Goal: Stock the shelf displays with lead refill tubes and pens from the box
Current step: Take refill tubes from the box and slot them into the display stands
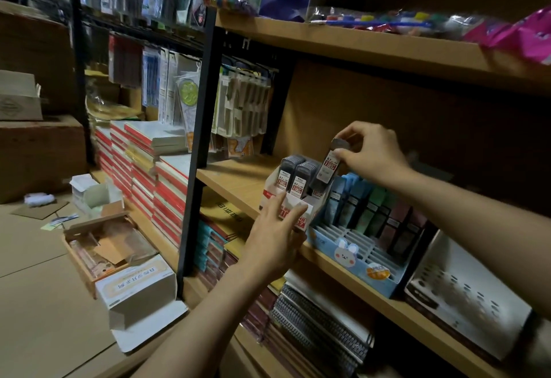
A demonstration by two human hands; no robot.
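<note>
I see a dark lead tube [329,165] tilted above the white display [293,213], more tubes [293,176] upright inside, on the shelf [235,182].

Stacks of red-spined notebooks [143,174] are sitting left of the black shelf post [198,139]. Spiral-bound notebooks [322,327] are lying on the lower shelf. Packaged stationery [241,103] is hanging from hooks behind. A pink plastic packet [518,34] and coloured tape rolls [226,1] are resting on the top shelf.
</note>
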